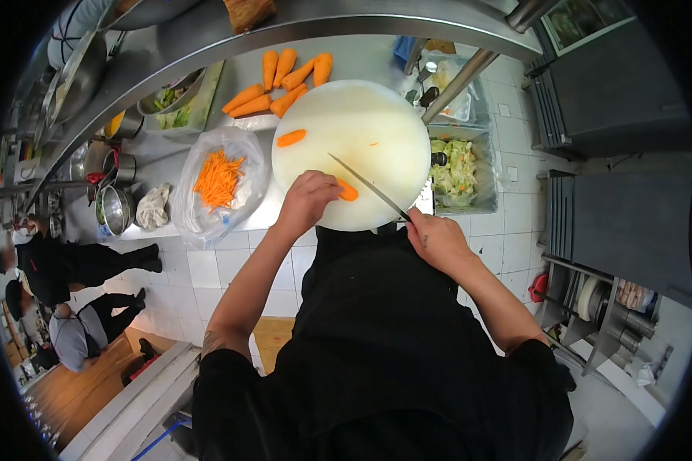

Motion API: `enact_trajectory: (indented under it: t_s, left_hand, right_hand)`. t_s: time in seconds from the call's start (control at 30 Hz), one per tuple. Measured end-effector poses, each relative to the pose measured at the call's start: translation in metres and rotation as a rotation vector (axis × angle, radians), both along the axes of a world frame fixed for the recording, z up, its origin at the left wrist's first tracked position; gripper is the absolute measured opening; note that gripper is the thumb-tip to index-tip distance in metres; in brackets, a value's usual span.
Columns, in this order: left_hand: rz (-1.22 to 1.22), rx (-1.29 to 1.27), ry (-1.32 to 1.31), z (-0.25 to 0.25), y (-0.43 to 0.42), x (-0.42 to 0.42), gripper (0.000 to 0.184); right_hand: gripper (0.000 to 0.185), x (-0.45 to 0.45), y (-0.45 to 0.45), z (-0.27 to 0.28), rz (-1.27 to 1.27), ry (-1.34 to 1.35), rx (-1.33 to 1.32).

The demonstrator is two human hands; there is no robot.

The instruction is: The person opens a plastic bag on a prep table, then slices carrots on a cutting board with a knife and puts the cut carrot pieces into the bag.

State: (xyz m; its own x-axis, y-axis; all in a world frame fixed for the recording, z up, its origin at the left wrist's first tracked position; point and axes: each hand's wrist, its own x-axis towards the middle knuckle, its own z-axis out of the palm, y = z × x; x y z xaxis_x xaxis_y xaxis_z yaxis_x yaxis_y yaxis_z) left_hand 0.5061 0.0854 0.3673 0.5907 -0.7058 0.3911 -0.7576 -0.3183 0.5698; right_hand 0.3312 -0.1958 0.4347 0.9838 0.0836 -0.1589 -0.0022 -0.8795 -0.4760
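Note:
My left hand (312, 198) has its fingers closed on a piece of carrot (347, 190) that lies on the round white cutting board (361, 115). In my right hand (436, 234) is the handle of a knife (369, 185). Its blade slants up and left across the board, just right of and above the carrot piece. Another cut carrot piece (291, 138) rests near the board's left edge, and a tiny orange shred sits right of centre. Several whole peeled carrots (286, 69) lie on the steel counter behind the board.
A clear plastic bag (221, 184) of carrot strips (218, 179) stands left of the board. To the right is a bin of chopped greens (455, 175). A steel shelf edge (346, 28) crosses above. Bowls (117, 209) and a cloth (154, 206) are further left; two people stand beyond.

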Motion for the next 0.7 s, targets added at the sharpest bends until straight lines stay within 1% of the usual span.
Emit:
enact_trajectory:
  t_s: [0.07,0.2,0.27,0.5,0.57,0.6,0.67,0.7]
  left_hand:
    - [-0.039,-0.004,-0.022,-0.007,-0.001,-0.005,0.024]
    - [-0.001,0.010,-0.041,-0.012,-0.006,-0.007,0.022]
    - [0.006,0.021,-0.072,-0.012,-0.007,-0.008,0.024]
    - [-0.020,0.057,-0.084,-0.012,-0.005,-0.007,0.027]
    - [-0.014,0.042,-0.104,-0.011,-0.006,-0.009,0.029]
    - [-0.015,0.040,-0.104,-0.011,-0.005,-0.008,0.029]
    - [-0.021,0.037,-0.084,-0.013,-0.004,-0.008,0.029]
    - [-0.020,0.033,-0.085,-0.014,-0.005,-0.008,0.029]
  right_hand:
    - [0.016,0.003,0.003,-0.002,0.053,0.019,-0.055]
    - [0.016,0.005,0.006,-0.016,0.088,0.006,-0.061]
    - [0.018,0.005,0.007,-0.028,0.077,0.061,-0.060]
    - [0.015,-0.006,0.019,0.019,0.085,0.041,-0.093]
    - [0.014,-0.009,0.022,0.026,0.064,0.097,-0.135]
    - [0.014,-0.006,0.022,0.016,0.063,0.098,-0.137]
    - [0.015,0.002,0.023,-0.013,0.039,0.085,-0.002]
    - [0.015,0.005,0.024,-0.011,0.039,0.083,-0.005]
